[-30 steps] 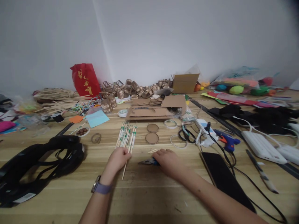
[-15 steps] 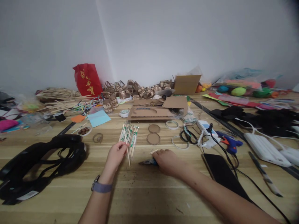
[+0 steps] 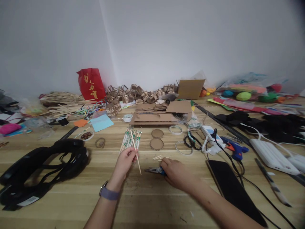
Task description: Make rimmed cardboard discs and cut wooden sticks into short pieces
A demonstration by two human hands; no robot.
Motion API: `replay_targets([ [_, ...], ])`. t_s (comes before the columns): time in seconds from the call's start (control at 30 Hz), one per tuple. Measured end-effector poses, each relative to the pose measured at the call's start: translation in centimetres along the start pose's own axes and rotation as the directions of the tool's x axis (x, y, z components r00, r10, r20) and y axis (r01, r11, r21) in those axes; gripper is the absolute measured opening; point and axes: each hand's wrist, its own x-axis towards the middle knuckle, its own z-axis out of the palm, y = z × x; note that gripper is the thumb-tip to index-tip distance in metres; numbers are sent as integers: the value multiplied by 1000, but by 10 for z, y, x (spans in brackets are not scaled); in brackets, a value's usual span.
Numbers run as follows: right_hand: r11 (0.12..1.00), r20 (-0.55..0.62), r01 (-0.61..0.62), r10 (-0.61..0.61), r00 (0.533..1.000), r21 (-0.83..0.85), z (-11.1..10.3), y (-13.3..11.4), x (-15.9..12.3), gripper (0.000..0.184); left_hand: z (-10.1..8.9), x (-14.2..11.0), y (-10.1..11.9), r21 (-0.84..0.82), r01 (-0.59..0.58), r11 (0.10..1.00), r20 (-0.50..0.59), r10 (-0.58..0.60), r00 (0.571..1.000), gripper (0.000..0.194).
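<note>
My left hand (image 3: 127, 160) pinches a thin wooden chopstick (image 3: 136, 152), tilted with its lower end toward me. Behind that hand lie several chopsticks in green-and-white paper wrappers (image 3: 130, 139). Closed round the blue handles of a pair of pliers, my right hand (image 3: 175, 171) rests low over the table. The dark jaws of the pliers (image 3: 154, 170) point left toward the chopstick, apart from it. Short cut pieces of stick (image 3: 157, 157) lie just beyond my right fingers. Two round cardboard discs (image 3: 156, 144) are farther back.
A black strapped device (image 3: 45, 171) lies at left. On the right are a phone (image 3: 232, 184), a blue glue gun (image 3: 235, 149), a power strip (image 3: 211, 132) and cables. Cardboard sheets (image 3: 152, 118) and small stick-built models (image 3: 133, 93) fill the back, beside a red bag (image 3: 91, 84).
My left hand has moved right with the chopstick, closer to the pliers. My right hand and the pliers have shifted slightly right and nearer, and more of the short pieces show.
</note>
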Motion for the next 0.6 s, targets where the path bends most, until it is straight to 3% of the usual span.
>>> replay_targets([
  [0.13,993,-59,-31,38,998,117,9,4,-1,25,2,0,-1,-13,-12,1000,11,12,1000,36],
  [0.2,928,-143,-81,141,980,363,12,4,-1,18,6,-1,-2,-47,-3,999,36,4,999,36],
  [0.23,826,-173,-96,227,958,556,14,3,-1,13,9,-1,-2,-72,4,997,57,0,998,36],
  [0.3,499,-148,-72,387,910,863,16,-2,1,12,19,-3,-1,-116,18,993,110,-5,994,36],
  [0.33,356,-111,-55,430,896,933,17,-5,2,18,25,-5,0,-127,22,992,133,-5,991,37],
  [0.37,275,-80,-52,446,891,960,18,-7,3,23,32,-7,1,-128,27,991,155,-7,988,38],
  [0.6,108,8,-74,512,859,991,27,-15,-1,34,69,-19,-1,-105,12,994,192,8,981,35],
])
